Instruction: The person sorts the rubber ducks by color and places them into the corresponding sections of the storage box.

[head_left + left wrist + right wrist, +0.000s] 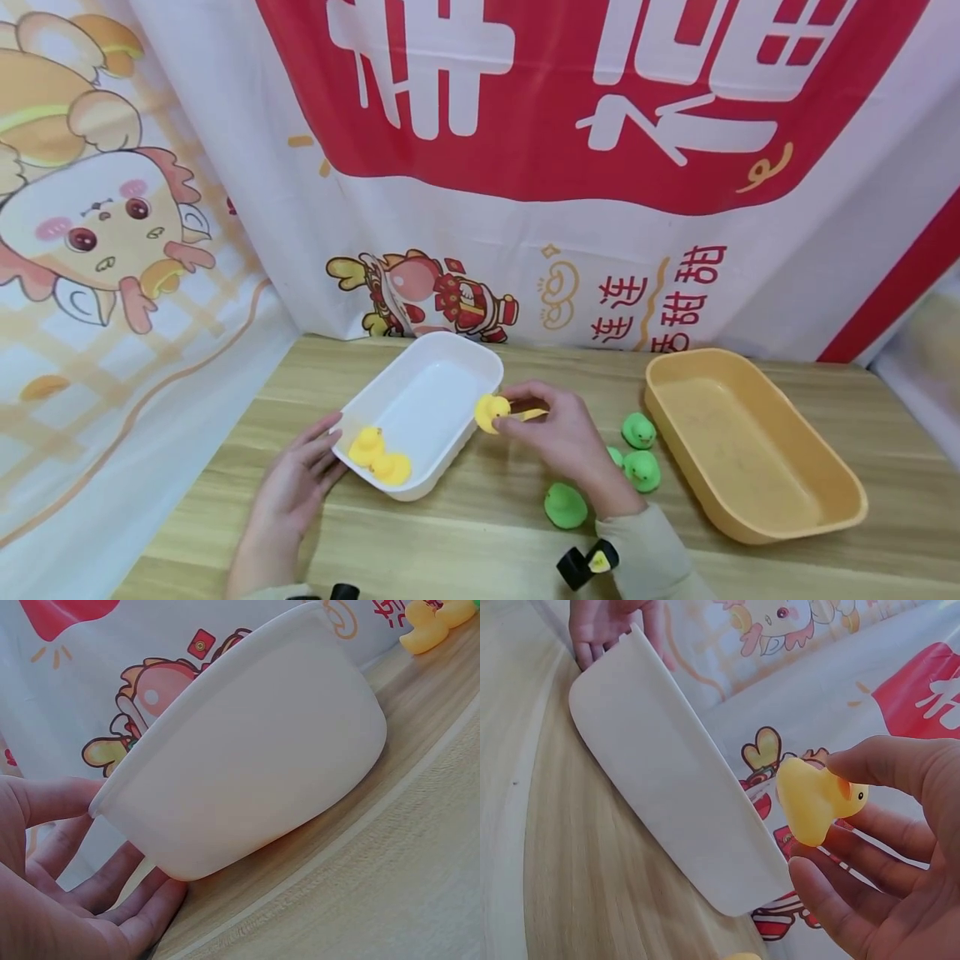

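A white plastic tray (442, 392) stands on the table with two yellow toy ducks (367, 446) at its near left end. My left hand (296, 475) holds that end by the rim, its other fingers lying along the outer wall in the left wrist view. Just outside the tray's right rim, my right hand (558, 425) pinches another yellow duck (806, 799) between thumb and fingers. Behind this hand a further bit of yellow (534, 414) shows, mostly hidden. Several green toy ducks (566, 506) sit beside and beyond the right forearm, one partly covered by it.
An orange-yellow tray (757, 458) stands at the right of the wooden table (480, 550). A printed white and red cloth (555, 225) hangs at the table's back edge, and another cloth (187, 400) hangs along the left side.
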Motion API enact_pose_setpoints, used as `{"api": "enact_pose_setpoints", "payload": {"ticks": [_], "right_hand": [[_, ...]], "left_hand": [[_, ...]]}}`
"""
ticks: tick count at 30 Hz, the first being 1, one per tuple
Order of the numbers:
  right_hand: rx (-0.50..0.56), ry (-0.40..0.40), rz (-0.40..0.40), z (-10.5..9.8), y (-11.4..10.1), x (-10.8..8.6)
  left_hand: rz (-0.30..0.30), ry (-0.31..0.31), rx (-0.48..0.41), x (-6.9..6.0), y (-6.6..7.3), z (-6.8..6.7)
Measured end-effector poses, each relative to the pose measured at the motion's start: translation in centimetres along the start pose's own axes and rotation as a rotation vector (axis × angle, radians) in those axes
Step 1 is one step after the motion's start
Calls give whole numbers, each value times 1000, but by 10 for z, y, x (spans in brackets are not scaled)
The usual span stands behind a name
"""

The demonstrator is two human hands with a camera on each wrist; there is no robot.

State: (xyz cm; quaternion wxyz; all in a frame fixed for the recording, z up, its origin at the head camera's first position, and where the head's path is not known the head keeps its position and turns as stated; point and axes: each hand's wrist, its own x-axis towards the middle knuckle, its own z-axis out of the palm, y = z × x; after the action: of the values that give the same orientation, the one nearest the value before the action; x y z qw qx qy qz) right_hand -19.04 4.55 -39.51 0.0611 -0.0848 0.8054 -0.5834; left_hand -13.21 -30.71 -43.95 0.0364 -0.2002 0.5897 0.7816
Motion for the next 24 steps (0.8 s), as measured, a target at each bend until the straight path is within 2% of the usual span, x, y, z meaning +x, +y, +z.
{"api": "enact_pose_setpoints", "payload": {"ticks": [6,12,18,24], "right_hand": [[-5,-54,-47,11,-3,1],[-48,-128,-85,23,-19,12],[-18,-221,-43,33,-33,28],[30,-288,7,49,-38,48]], "left_hand": [[-2,5,8,-2,0,2],[6,10,16,-4,1,3],[5,19,-3,-3,-1,3],[9,33,0,-2,1,4]]}}
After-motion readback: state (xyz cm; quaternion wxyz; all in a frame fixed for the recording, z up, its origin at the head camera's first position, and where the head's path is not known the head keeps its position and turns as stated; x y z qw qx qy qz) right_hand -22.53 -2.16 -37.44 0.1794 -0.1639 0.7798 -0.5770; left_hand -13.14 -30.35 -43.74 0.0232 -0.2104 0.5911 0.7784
